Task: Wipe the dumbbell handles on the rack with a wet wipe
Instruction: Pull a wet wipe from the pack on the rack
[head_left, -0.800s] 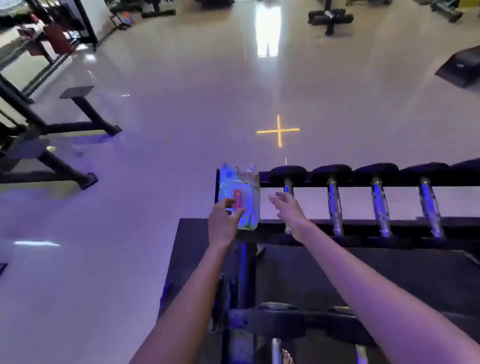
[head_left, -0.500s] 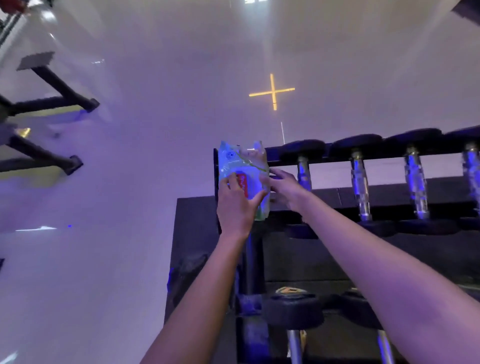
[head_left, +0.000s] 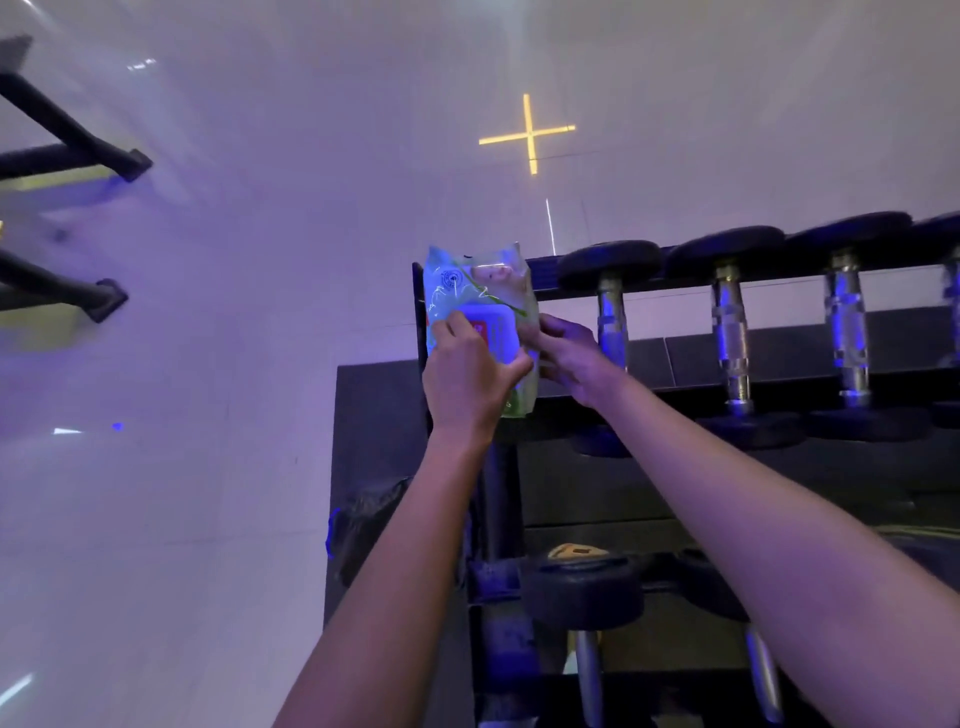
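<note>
The rack (head_left: 675, 397) carries a row of dumbbells, and I judge that their chrome handles (head_left: 730, 332) are not yet wiped. The wet wipe pack (head_left: 478, 291) is at the left end of the top tier, just beside the first dumbbell (head_left: 610, 270). I cannot tell if it rests on the rail. The left hand (head_left: 467, 376) grips its front, fingers clamped near the lid. The right hand (head_left: 571, 358) has fingers curled on the right edge. If the lid is pulled hard, the soft pack may slip and fall to the floor (head_left: 208, 364), or several wipes may come out together.
</note>
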